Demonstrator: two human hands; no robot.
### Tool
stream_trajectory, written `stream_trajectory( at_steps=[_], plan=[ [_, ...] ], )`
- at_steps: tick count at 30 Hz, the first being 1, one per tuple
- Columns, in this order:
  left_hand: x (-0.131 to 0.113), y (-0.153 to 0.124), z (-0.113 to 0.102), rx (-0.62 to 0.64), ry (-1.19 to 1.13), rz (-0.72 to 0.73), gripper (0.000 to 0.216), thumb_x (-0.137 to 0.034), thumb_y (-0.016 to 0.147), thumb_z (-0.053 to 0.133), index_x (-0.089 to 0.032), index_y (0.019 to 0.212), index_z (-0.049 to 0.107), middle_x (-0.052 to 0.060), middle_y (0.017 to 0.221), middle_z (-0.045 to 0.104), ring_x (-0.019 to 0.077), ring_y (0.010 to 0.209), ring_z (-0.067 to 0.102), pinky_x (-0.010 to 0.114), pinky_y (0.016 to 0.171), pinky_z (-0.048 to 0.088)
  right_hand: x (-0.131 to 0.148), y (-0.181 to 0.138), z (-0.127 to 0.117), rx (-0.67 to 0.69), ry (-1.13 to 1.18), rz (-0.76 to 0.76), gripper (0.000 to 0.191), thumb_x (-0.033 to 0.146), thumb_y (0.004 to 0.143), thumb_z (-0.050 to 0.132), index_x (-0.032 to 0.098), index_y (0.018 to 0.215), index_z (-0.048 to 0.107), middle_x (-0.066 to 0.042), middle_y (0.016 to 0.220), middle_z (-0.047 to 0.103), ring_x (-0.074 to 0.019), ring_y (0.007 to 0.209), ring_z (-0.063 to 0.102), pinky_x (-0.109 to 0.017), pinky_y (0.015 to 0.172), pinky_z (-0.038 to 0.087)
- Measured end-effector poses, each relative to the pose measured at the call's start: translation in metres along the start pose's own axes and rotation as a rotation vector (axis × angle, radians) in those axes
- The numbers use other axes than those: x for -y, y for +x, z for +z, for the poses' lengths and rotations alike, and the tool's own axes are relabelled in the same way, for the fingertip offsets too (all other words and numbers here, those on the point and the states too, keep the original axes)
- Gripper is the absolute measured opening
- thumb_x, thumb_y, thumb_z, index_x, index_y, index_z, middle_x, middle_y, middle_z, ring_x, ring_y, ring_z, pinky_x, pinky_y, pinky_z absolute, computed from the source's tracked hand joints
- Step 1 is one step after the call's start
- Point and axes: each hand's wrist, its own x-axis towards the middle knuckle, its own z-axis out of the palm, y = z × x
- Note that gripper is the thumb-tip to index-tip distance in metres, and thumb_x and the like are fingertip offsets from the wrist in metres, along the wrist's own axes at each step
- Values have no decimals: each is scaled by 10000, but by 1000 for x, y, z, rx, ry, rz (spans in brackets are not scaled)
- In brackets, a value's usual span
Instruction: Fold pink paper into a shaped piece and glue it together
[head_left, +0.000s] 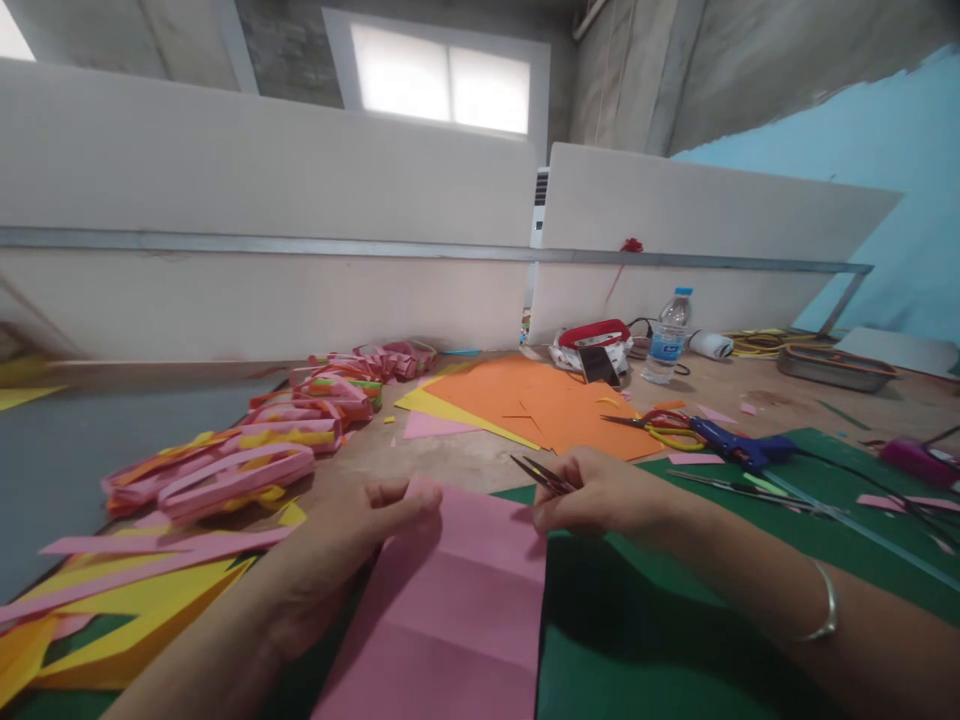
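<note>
A creased pink sheet of paper (457,610) lies in front of me, partly over a green cutting mat (675,640). My left hand (360,540) pinches its far left edge between thumb and fingers. My right hand (607,495) is closed around small scissors (544,472), whose blades point left just past the sheet's far right corner. A thin bracelet sits on my right wrist.
Folded pink and yellow paper chains (247,450) pile up at the left, over yellow strips (127,610). Orange sheets (540,400), a blue glue gun (739,445), other scissors (660,425), a water bottle (667,335), a red pouch (592,340) and a metal tray (836,365) lie beyond.
</note>
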Motion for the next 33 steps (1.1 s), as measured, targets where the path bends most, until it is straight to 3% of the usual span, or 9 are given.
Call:
stream_trajectory(
  at_steps=[5,9,13,19,22,33],
  plan=[
    [4,6,-1,85,-90,-61,323,-329,522,792,-153,775,695,81,690,736,261,666,686,294,587,517,-2,-2,3,7,-69,-25,123,215,643,657,140,608,567,70,491,400,-49,456,320,-205,420,205],
    [1,6,-3,-19,-40,-59,226,-293,567,765,-170,745,698,62,649,735,261,639,692,287,541,517,0,-3,-7,49,-161,-129,150,281,717,651,145,769,614,53,615,435,-64,550,360,-199,480,264],
    [-3,6,-9,-124,27,40,194,-289,579,758,-194,742,714,48,656,740,247,609,691,310,563,531,1,-4,-24,78,-261,-157,290,394,844,531,147,968,621,25,707,457,-73,589,376,-195,507,298],
    [-6,2,-11,-118,-27,67,207,-249,563,759,-233,767,729,30,665,743,259,648,699,313,575,544,0,-8,-29,113,-271,-96,454,542,854,455,135,940,636,39,629,369,-73,541,322,-196,471,284],
    [-8,0,-9,-132,-27,44,224,-236,555,757,-244,777,725,28,683,745,265,672,700,313,569,548,1,-9,-26,117,-256,-66,477,551,860,437,132,982,630,40,624,370,-71,531,320,-194,463,278],
    [-7,1,-10,-139,1,43,198,-280,588,746,-240,780,717,38,680,744,283,674,703,335,570,555,-2,-3,-19,82,-211,-43,482,530,856,455,93,833,655,54,547,370,-45,448,280,-188,410,210]
  ],
)
